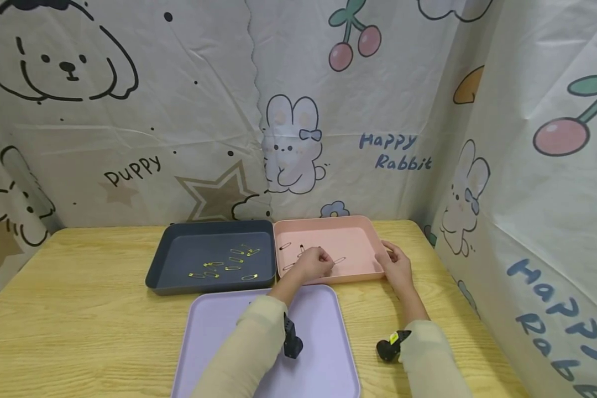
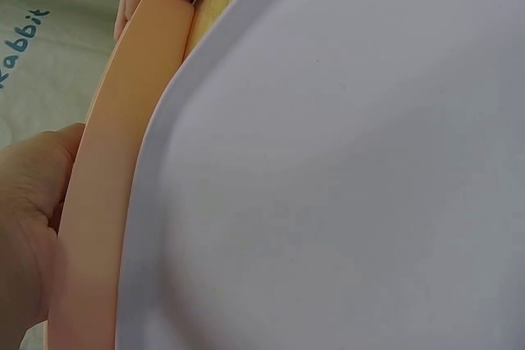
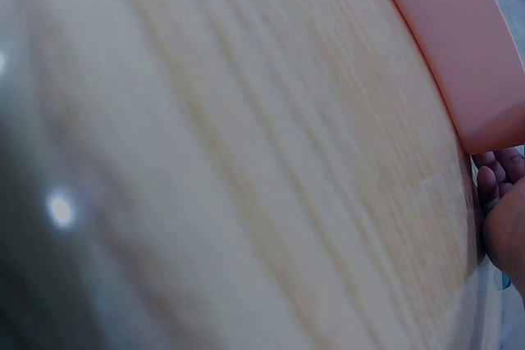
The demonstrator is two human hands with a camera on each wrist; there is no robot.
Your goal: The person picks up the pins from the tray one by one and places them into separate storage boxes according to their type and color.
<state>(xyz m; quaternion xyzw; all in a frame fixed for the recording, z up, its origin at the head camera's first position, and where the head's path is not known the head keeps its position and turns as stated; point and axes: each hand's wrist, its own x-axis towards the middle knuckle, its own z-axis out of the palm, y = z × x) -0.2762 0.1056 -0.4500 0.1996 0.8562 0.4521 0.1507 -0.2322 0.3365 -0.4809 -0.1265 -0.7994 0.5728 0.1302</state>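
My left hand [image 1: 315, 263] reaches over the near wall of the pink tray [image 1: 363, 237], fingers bent down toward its floor. A thin safety pin [image 1: 340, 260] shows right at those fingertips; I cannot tell whether they pinch it. More dark and silvery safety pins [image 1: 285, 246] lie in the tray's left part, partly hidden by this hand. At the tray's right side, my right hand [image 1: 397, 266] grips the wall, thumb at the rim and fingers outside. In the right wrist view, curled fingers [image 3: 490, 178] show by the tray's corner.
A dark grey tray [image 1: 179, 249] adjoins the pink one on the left, holding several yellow safety pins [image 1: 232, 268]. Nearer, a lilac tray [image 1: 323, 342] lies under the left forearm. All stand on a wood-grain table [image 1: 89, 320], with printed cloth [image 1: 219, 110] behind and at right.
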